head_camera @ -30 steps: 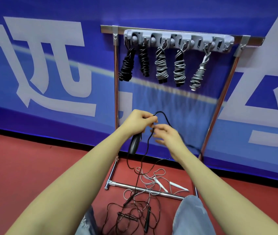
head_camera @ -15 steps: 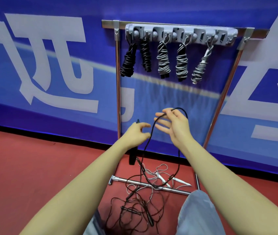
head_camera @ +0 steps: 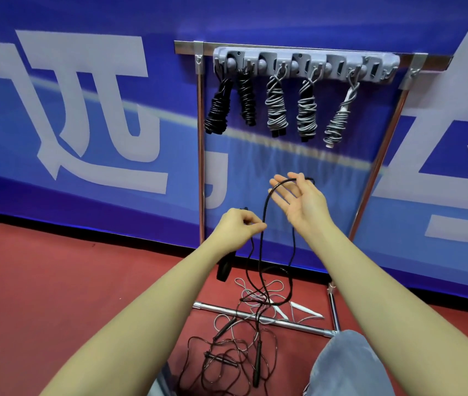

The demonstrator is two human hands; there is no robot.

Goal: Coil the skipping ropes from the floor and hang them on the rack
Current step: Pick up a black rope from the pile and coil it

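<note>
Left hand [head_camera: 240,228] is curled closed, thumb and forefinger pinching the black skipping rope [head_camera: 264,238] at about chest height in front of the rack [head_camera: 307,65]; a black handle [head_camera: 225,268] hangs below this hand, partly hidden behind the wrist. Right hand [head_camera: 301,202] is raised a little higher and just to the right, palm turned up and toward the camera, fingers straight and spread, with a loop of the same rope draped over them and curling behind the thumb. Both forearms reach forward from the lower corners of the view, the right one rising more steeply.

From the two hands the rope drops in long strands to the red floor [head_camera: 55,295], where it joins a loose tangle of black ropes [head_camera: 227,358] and a grey rope with white handles [head_camera: 284,310] lying across the rack's bottom bar [head_camera: 298,324].

Five coiled ropes hang from the grey hook strip on the rack: two black at the left, then three grey. A blue banner [head_camera: 84,124] with large pale letters stands behind.
</note>
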